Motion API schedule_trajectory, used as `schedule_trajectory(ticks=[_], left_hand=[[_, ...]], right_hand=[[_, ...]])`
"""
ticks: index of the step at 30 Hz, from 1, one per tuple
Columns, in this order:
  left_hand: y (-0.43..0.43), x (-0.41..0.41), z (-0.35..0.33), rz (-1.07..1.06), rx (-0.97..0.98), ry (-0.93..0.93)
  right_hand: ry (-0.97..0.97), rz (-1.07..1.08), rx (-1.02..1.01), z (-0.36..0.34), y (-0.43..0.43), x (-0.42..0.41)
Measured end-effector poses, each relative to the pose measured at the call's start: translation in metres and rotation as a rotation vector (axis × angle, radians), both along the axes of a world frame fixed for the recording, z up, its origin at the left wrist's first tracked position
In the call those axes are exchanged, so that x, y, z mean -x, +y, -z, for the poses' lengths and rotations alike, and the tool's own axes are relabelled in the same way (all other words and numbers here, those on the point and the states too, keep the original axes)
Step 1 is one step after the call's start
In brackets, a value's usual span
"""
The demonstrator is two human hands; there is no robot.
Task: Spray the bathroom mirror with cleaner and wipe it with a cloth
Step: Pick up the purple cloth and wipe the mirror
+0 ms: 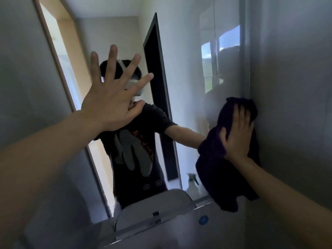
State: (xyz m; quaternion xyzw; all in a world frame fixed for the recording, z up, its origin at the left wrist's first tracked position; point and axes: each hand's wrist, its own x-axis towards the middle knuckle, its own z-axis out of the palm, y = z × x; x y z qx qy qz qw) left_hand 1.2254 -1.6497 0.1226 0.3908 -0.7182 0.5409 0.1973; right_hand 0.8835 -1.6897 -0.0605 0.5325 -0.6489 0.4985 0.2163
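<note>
The mirror [188,72] fills the wall ahead and reflects a person in a dark shirt. My right hand [237,133] presses a dark purple cloth [215,169] flat against the glass at the mirror's right edge, next to the grey side wall. The cloth hangs down below my palm. My left hand [113,97] is raised in front of the mirror with its fingers spread and nothing in it; I cannot tell if it touches the glass. A white spray bottle [192,185] shows only as a reflection low in the mirror.
A white toilet tank lid [152,205] with a flush button sits below the mirror's bottom edge. A grey wall [291,87] closes in on the right. The mirror reflects a doorway, a dark door and a window.
</note>
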Motion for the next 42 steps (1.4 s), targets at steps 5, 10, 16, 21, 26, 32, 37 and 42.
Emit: schedule_trajectory(ticks=[5, 10, 16, 21, 26, 32, 37, 42], left_hand=[[0.003, -0.003, -0.001, -0.060, -0.029, -0.009], [0.012, -0.004, -0.009, -0.026, -0.158, 0.000], [0.050, -0.074, -0.032, -0.124, -0.054, 0.028], [0.095, -0.153, -0.024, -0.354, -0.150, 0.112], [0.121, -0.203, -0.011, -0.484, -0.208, 0.277], [0.129, -0.219, -0.012, -0.574, -0.348, 0.336], [0.135, -0.228, -0.020, -0.488, -0.408, 0.416], [0.134, -0.228, -0.018, -0.482, -0.494, 0.456]], right_hand=[[-0.404, 0.017, 0.031, -0.014, 0.000, -0.058], [-0.243, -0.041, 0.035, -0.031, 0.020, -0.129], [0.070, -0.144, 0.033, -0.048, 0.037, -0.191], [0.142, -0.189, 0.065, -0.067, 0.047, -0.233], [0.317, -0.278, 0.136, -0.084, 0.060, -0.286], [0.730, -0.447, 0.178, -0.076, 0.068, -0.354], [0.884, -0.512, 0.208, -0.066, 0.074, -0.395], [0.919, -0.536, 0.237, -0.072, 0.083, -0.444]])
